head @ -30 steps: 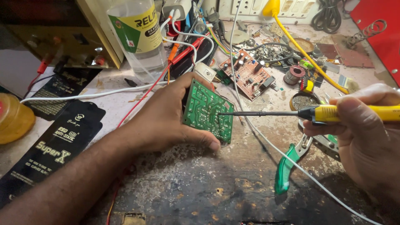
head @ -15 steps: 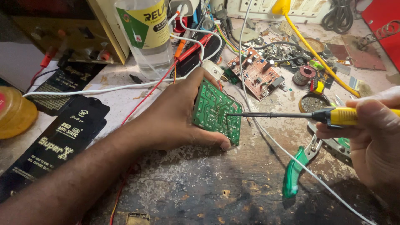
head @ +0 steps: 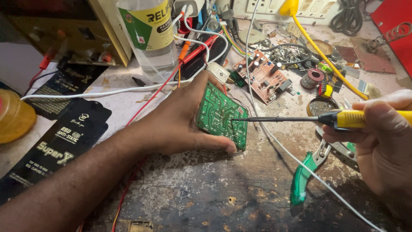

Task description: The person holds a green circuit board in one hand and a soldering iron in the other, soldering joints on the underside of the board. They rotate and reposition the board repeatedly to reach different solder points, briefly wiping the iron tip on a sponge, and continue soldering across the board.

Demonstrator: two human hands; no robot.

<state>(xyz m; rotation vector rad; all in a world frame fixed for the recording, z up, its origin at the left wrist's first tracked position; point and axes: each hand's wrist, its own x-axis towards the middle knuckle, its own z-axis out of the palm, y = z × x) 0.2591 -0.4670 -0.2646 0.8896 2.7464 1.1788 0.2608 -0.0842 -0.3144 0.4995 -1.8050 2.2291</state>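
My left hand [head: 178, 118] grips a small green circuit board [head: 221, 114], holding it tilted on edge above the worn bench with its solder side facing right. My right hand [head: 382, 137] holds a soldering iron with a yellow handle [head: 365, 117]. Its dark metal tip [head: 235, 120] touches the middle of the green board. A white wire runs from the board area down to the lower right.
A reddish-brown circuit board [head: 262, 77] lies behind the green one. Green-handled pliers [head: 307, 174] rest under my right hand. A clear plastic bottle [head: 152, 36], black anti-static mats [head: 64, 129], an orange tub [head: 13, 116], a solder spool [head: 313, 79] and tangled wires crowd the back.
The view shifted slightly. The iron's tip stays on the green board, and both hands keep nearly the same hold.
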